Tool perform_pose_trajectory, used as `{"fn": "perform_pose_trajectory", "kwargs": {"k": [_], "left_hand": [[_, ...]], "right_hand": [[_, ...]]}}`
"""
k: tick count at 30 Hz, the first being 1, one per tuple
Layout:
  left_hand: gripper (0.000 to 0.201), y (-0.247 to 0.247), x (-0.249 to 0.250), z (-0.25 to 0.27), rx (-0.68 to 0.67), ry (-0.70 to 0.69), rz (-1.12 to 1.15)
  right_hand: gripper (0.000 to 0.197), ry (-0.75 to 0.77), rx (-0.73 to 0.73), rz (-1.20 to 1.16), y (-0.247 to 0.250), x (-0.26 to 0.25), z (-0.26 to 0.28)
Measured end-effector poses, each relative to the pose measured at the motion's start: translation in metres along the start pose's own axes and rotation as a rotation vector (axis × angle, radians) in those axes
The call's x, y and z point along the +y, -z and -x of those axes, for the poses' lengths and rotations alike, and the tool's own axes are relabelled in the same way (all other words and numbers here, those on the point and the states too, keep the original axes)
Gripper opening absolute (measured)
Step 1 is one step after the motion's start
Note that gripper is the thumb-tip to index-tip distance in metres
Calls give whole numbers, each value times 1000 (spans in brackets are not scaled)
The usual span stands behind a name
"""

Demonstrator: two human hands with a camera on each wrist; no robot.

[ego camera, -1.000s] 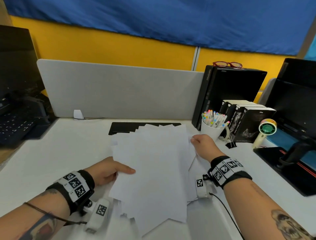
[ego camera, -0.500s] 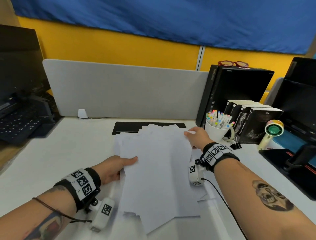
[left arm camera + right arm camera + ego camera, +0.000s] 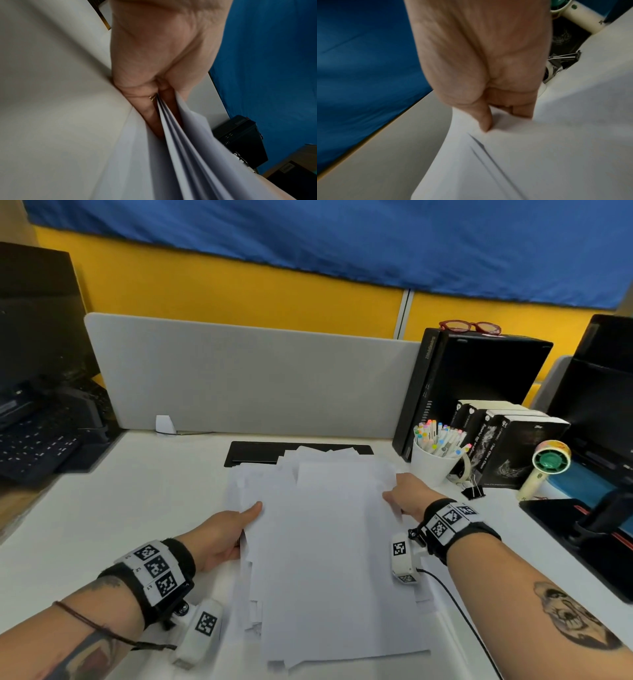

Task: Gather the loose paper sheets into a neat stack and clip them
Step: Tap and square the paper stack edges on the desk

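Observation:
A loose pile of white paper sheets [image 3: 325, 542] lies in the middle of the white desk [image 3: 137, 508], edges uneven at the near and far ends. My left hand [image 3: 226, 532] grips the pile's left edge, thumb on top and fingers under the sheets [image 3: 180, 155]. My right hand [image 3: 407, 494] holds the right edge, thumb pressing on the top sheet [image 3: 539, 155] and fingers curled beneath. A black binder clip [image 3: 473, 491] lies on the desk just right of my right hand, also in the right wrist view as the binder clip [image 3: 565, 58].
A white cup of markers [image 3: 433, 453] stands beside the right hand, with black boxes [image 3: 513, 446] and a small fan [image 3: 548, 463] behind. A black tray [image 3: 253, 451] lies under the pile's far end. A grey divider [image 3: 253, 378] closes the back; a keyboard [image 3: 37, 446] sits far left.
The pile has turned from slanted to nearly square with the desk. My right hand slid back along the right edge toward me; my left hand kept its grip on the left edge.

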State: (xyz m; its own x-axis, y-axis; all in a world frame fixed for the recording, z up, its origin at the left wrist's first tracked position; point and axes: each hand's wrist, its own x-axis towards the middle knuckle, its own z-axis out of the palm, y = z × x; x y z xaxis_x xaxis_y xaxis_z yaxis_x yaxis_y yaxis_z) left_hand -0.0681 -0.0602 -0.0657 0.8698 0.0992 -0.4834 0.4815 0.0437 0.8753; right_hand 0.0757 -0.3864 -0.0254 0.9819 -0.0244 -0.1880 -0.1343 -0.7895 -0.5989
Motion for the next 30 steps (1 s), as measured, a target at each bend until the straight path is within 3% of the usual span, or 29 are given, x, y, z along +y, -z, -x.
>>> {"fn": "perform_pose_trajectory", "kwargs": {"k": [3,6,8,10,13,16,18,19,22,24,27,28,30], "left_hand": [[50,1,0,2,-61,-20,-31],[53,-4,5,6,-122,-32,-94],[54,-10,5,6,-99,-52,-119],[45,-17,5,5,-22,-110,-116],[28,-24,3,9,112,-268,-77],[23,-22,14,18,168,-465,-49],[27,-18,28,28,152,-566,16],[30,-15,37,33,138,-608,49],[40,-9,62,43,79,-677,143],[50,-9,74,45,68,-724,183],[86,-13,87,46,62,-840,216],[95,-15,92,47,58,-881,228],[92,-15,100,50,66,-929,261]], "right_hand": [[31,51,-15,-101,-11,-3,0],[45,44,-155,-323,-27,-7,0],[46,7,-231,-531,-34,-18,10],[51,3,-223,-560,-38,-24,13],[92,-36,-103,-407,-33,-20,11],[147,5,-129,-551,-21,-8,17],[161,56,-128,-687,-12,-3,24],[154,90,-117,-758,-8,-1,28],[92,245,-149,-933,8,-6,49],[68,339,-230,-1064,19,-16,65],[49,422,-331,-1222,33,-33,80],[49,438,-307,-1238,38,-39,82],[52,459,-172,-1211,48,-47,84]]}}
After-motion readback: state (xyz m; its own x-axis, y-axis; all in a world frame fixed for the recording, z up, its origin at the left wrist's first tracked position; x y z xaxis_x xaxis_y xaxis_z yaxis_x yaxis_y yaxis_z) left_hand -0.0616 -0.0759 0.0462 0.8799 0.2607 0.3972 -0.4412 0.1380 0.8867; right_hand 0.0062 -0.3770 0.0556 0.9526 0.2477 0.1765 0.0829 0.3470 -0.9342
